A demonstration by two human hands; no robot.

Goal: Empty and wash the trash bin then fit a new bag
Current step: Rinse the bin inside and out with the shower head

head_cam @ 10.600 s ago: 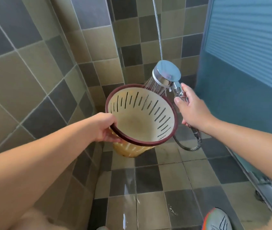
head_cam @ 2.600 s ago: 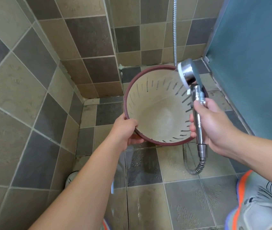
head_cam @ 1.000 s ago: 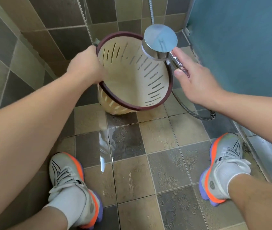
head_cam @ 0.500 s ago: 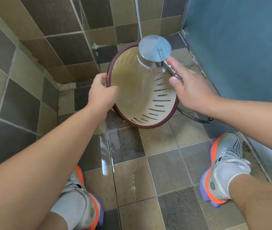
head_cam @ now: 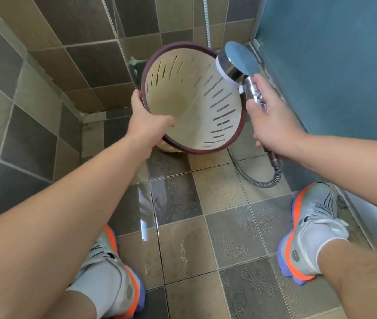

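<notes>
The cream slotted plastic trash bin with a maroon rim (head_cam: 189, 116) hangs tilted above the wet tiled floor (head_cam: 224, 224); left hand (head_cam: 147, 126) on its left rim, chrome shower head (head_cam: 235, 63) at its right rim, right hand (head_cam: 272, 120) beside.

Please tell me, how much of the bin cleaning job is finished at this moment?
Done: the trash bin is empty inside. In hand: the left hand grips its dark rim and tilts it, while the right hand aims the shower head, spraying water into it. Left: finishing the rinse and fitting a new bag; no bag is visible.
</notes>
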